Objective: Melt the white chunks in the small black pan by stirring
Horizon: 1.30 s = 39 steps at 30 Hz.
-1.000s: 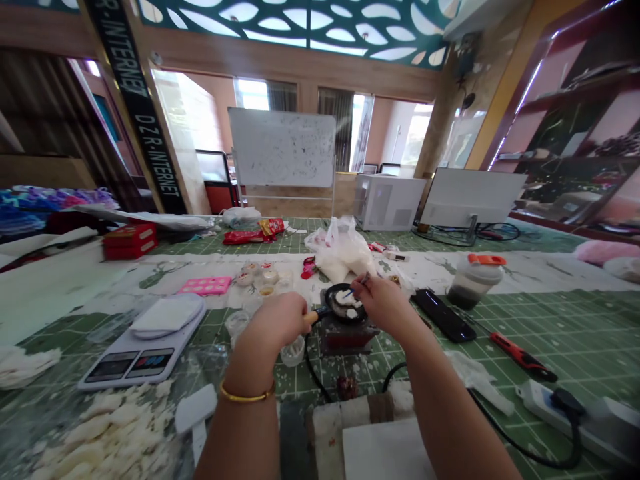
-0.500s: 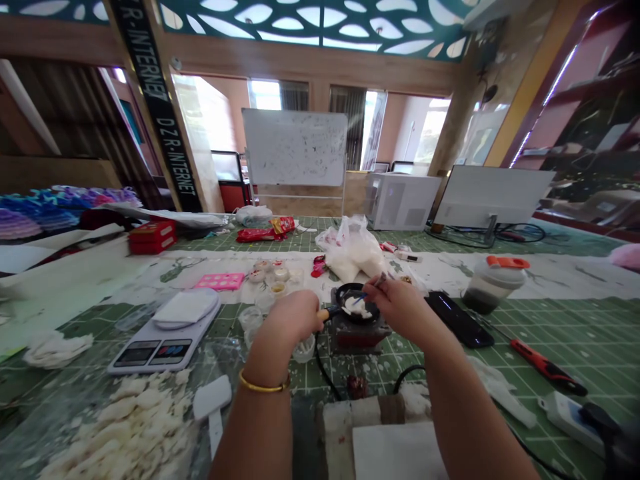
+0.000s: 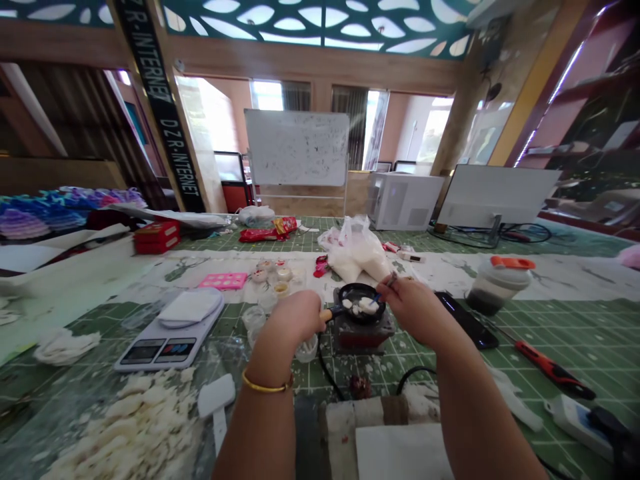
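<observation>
Pan (image 3: 354, 293), small, round and black, sits near the middle of the table (image 3: 425, 403), well short of its far edge, above a squat box (image 3: 363, 339) with a dark top and reddish front. Whether it rests fully on the box is hard to tell.

The left hand (image 3: 299, 317) comes in from the near edge, knuckles up and wrist bent inward, its fingers curled closed around the pan's smooth wooden handle (image 3: 327, 315). A thin, shiny gold bangle (image 3: 267, 387) circles that wrist. The right hand (image 3: 407, 300) reaches from the near right corner, palm turned down, with thumb and fingertips pinched together on a slim tool (image 3: 378, 298) whose blue part slants into the pan. Its tip meets soft white lumps (image 3: 369, 306), one larger and rounded, others small and ragged.

Just past the pan, toward the far edge, slumps a thin, crinkled plastic bag (image 3: 356, 257) filled with something pale. Clear cups (image 3: 253, 318) cluster beside the left hand. Toward the near left corner spreads a crumbly, cream-coloured heap (image 3: 133, 427) of flakes and chunks, a flat white scraper (image 3: 217, 396) beside it. The tablecloth is green with white grid lines, specked with white bits.
</observation>
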Each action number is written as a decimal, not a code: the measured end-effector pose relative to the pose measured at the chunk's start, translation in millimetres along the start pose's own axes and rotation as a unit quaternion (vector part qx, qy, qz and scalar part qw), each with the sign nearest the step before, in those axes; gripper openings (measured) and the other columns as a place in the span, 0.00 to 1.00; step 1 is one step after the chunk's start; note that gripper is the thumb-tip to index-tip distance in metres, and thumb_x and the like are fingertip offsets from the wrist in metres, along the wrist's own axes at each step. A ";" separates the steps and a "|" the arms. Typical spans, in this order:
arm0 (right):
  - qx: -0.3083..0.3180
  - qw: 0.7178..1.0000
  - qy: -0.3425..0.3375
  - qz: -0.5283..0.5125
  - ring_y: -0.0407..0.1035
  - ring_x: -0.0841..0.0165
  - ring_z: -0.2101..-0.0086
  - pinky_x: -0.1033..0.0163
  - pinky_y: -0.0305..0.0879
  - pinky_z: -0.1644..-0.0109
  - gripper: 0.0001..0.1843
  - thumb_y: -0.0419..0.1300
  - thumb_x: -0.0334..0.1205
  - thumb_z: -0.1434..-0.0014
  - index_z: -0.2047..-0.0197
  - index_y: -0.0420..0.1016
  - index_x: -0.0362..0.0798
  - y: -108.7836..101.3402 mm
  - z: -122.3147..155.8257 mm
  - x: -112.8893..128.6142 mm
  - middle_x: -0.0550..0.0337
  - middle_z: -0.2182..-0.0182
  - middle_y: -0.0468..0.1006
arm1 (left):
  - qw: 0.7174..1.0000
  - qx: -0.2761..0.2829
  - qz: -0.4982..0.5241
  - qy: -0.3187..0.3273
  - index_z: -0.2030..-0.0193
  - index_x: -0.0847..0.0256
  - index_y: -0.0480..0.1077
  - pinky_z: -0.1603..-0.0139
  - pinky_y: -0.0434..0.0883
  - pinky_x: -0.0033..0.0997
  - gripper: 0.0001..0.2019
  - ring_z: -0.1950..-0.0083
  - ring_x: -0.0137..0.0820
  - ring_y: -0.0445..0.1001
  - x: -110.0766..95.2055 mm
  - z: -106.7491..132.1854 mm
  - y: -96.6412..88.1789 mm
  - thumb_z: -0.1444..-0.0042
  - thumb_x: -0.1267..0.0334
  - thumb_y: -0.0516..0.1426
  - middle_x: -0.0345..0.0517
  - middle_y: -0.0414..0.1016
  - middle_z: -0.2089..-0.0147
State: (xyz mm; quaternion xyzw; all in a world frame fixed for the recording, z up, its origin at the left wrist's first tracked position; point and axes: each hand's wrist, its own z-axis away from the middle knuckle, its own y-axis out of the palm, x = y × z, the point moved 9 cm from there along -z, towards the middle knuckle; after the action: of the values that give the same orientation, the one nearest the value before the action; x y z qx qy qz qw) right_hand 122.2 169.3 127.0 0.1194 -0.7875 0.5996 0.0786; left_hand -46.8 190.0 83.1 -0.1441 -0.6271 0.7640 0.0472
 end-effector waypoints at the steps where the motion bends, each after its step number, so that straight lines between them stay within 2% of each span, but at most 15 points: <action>1: 0.006 1.000 -0.010 -0.006 0.69 0.64 0.66 0.64 0.56 0.65 0.15 0.46 0.41 0.40 0.67 0.72 0.46 0.5 0.5 2.3 0.53 0.69 0.76 | 1.000 0.000 -0.004 0.000 0.70 0.60 0.74 0.77 0.57 0.26 0.10 0.71 0.32 0.71 -0.1 -0.3 0.0 0.57 0.59 0.55 0.47 0.76 0.69; 3: 0.015 0.999 -0.028 -0.021 0.69 0.64 0.64 0.65 0.56 0.64 0.14 0.47 0.41 0.40 0.66 0.72 0.46 1.3 1.6 6.7 0.54 0.68 0.77 | 1.000 0.000 -0.007 -0.001 0.70 0.60 0.74 0.76 0.57 0.26 0.10 0.71 0.32 0.71 -0.2 -0.2 -0.6 0.57 0.59 0.56 0.47 0.76 0.69; 8: 0.009 1.000 0.001 0.003 0.69 0.63 0.66 0.64 0.56 0.64 0.15 0.46 0.41 0.40 0.66 0.72 0.45 0.2 3.3 1.6 0.51 0.69 0.77 | 1.000 0.007 0.011 -0.003 0.69 0.60 0.74 0.76 0.58 0.26 0.10 0.70 0.32 0.72 -1.2 4.5 -2.2 0.56 0.59 0.56 0.48 0.77 0.69; 13: 0.015 0.998 -0.045 -0.043 0.69 0.65 0.65 0.65 0.57 0.63 0.17 0.45 0.43 0.39 0.67 0.73 0.47 4.2 3.5 10.3 0.54 0.68 0.77 | 1.000 0.004 0.011 -0.005 0.68 0.61 0.74 0.75 0.60 0.27 0.10 0.69 0.34 0.72 -0.9 5.7 -3.4 0.56 0.59 0.57 0.48 0.77 0.68; 17: 0.005 1.000 -0.005 -0.008 0.69 0.64 0.66 0.64 0.56 0.64 0.16 0.46 0.42 0.40 0.66 0.72 0.45 3.7 1.1 4.2 0.51 0.69 0.77 | 1.000 0.001 0.011 -0.003 0.68 0.61 0.74 0.75 0.60 0.27 0.10 0.68 0.34 0.73 -0.6 4.7 -3.1 0.56 0.59 0.57 0.48 0.77 0.68; 21: 0.011 0.999 -0.041 -0.027 0.69 0.64 0.66 0.64 0.56 0.64 0.17 0.45 0.43 0.39 0.67 0.72 0.47 5.6 1.4 10.8 0.53 0.69 0.77 | 1.000 0.002 0.011 -0.007 0.68 0.61 0.74 0.75 0.60 0.27 0.11 0.69 0.34 0.72 -0.3 5.4 -3.3 0.56 0.59 0.57 0.49 0.77 0.68; 26: 0.000 1.000 -0.005 -0.022 0.69 0.64 0.66 0.64 0.56 0.64 0.15 0.46 0.42 0.39 0.68 0.71 0.46 4.8 -0.8 2.3 0.52 0.69 0.77 | 1.000 0.001 0.010 -0.005 0.68 0.61 0.73 0.75 0.59 0.27 0.10 0.69 0.34 0.72 -0.6 5.0 -3.3 0.57 0.60 0.57 0.48 0.76 0.69; 31: 0.007 0.997 -0.044 -0.057 0.70 0.66 0.65 0.65 0.56 0.64 0.15 0.46 0.42 0.39 0.67 0.71 0.48 4.9 -1.2 8.0 0.56 0.69 0.77 | 1.000 0.003 0.011 -0.006 0.68 0.61 0.73 0.75 0.59 0.26 0.09 0.69 0.33 0.72 0.2 1.9 -1.3 0.57 0.61 0.57 0.49 0.77 0.68; 35: -0.001 1.000 -0.012 -0.023 0.70 0.64 0.66 0.64 0.55 0.65 0.14 0.46 0.41 0.40 0.66 0.71 0.46 4.0 -1.9 1.5 0.53 0.70 0.77 | 1.000 0.007 0.025 -0.009 0.68 0.61 0.73 0.75 0.58 0.26 0.10 0.70 0.32 0.72 1.7 1.8 -0.4 0.57 0.60 0.57 0.48 0.77 0.68; 39: 0.011 0.998 -0.043 -0.048 0.70 0.66 0.66 0.66 0.55 0.65 0.14 0.46 0.41 0.40 0.67 0.71 0.47 5.6 -0.5 7.6 0.56 0.70 0.77 | 1.000 0.004 0.026 -0.014 0.68 0.61 0.73 0.75 0.58 0.25 0.10 0.70 0.31 0.72 2.8 1.9 -0.5 0.58 0.60 0.57 0.48 0.77 0.68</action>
State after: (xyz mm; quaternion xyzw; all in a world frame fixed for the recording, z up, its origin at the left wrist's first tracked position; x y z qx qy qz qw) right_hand 113.4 170.5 123.9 0.1842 -0.7769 0.5978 0.0720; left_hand -50.0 189.0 83.4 -0.1495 -0.6209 0.7693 0.0197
